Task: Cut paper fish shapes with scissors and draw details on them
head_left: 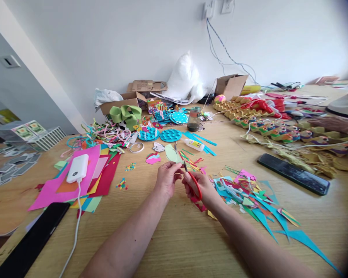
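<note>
Between the fingers of my left hand [167, 178] is the lower edge of a pale green paper piece [172, 153], which stands up above the fingertips. My right hand [199, 184] grips a pair of scissors with red handles [196, 186]; the blades point up and away, close against the right side of the green paper. Both hands are close together over the table's middle. Just beyond them lie a white glue bottle [195, 144] with a yellow label, a pink paper cutout [153, 158] and a small white cutout with dark outlines [158, 146].
Coloured paper scraps [243, 193] spread to the right, near a black phone [292, 173]. Coloured sheets [104, 177] with a white power bank [77, 168] lie left. Blue dotted discs [170, 135], a glass jar [194, 119] and egg cartons [278, 129] stand behind. Another person's hand [333, 124] rests far right.
</note>
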`<state>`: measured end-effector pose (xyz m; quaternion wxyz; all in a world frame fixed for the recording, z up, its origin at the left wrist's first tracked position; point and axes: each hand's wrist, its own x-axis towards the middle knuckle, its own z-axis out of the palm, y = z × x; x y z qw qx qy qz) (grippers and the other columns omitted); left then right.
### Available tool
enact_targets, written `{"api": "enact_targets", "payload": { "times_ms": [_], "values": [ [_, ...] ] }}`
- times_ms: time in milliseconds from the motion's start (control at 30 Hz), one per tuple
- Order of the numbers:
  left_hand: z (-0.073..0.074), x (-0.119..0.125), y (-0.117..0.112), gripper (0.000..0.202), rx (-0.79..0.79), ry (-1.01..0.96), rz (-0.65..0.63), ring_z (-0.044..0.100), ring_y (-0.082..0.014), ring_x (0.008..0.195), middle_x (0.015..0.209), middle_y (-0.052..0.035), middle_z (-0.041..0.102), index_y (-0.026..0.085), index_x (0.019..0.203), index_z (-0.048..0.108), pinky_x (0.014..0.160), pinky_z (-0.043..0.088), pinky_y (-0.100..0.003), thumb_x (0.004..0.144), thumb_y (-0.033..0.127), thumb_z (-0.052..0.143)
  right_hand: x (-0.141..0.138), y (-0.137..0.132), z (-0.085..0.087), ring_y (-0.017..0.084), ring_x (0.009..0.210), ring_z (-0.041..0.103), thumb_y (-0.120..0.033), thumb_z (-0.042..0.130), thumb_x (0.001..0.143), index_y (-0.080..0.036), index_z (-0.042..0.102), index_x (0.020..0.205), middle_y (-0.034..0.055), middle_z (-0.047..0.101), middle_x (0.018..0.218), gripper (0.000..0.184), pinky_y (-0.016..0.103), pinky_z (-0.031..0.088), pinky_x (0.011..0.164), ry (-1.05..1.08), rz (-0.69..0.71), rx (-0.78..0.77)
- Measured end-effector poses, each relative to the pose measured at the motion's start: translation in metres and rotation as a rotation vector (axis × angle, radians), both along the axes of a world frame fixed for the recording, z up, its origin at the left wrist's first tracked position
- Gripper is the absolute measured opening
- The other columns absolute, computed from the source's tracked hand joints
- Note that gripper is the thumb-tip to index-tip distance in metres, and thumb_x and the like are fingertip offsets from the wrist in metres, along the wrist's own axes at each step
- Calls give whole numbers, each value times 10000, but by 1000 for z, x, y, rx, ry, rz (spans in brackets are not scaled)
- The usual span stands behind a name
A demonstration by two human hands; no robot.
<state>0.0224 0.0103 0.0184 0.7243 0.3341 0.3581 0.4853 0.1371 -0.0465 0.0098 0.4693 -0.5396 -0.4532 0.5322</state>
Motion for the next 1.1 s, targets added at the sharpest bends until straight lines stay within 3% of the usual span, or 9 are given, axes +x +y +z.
{"api": "enact_targets", "payload": {
  "times_ms": [600, 1100],
  "values": [
    [7, -3, 3, 157, 189, 210, 96, 493, -80, 459, 519, -9, 610, 137, 602, 636, 475, 360, -208, 600, 270, 719, 3, -1, 9, 91, 356, 513, -687, 666, 700, -164, 558, 689, -22, 562, 451, 534, 174, 326, 348, -20, 63, -36],
    [10, -4, 3, 145, 180, 225, 9, 484, -74, 455, 544, -27, 638, 127, 582, 651, 459, 361, -203, 584, 259, 711, 3, -2, 12, 84, 354, 501, -814, 581, 682, -159, 566, 707, -22, 551, 457, 656, 181, 329, 350, -38, 47, -26]
  ]
}}
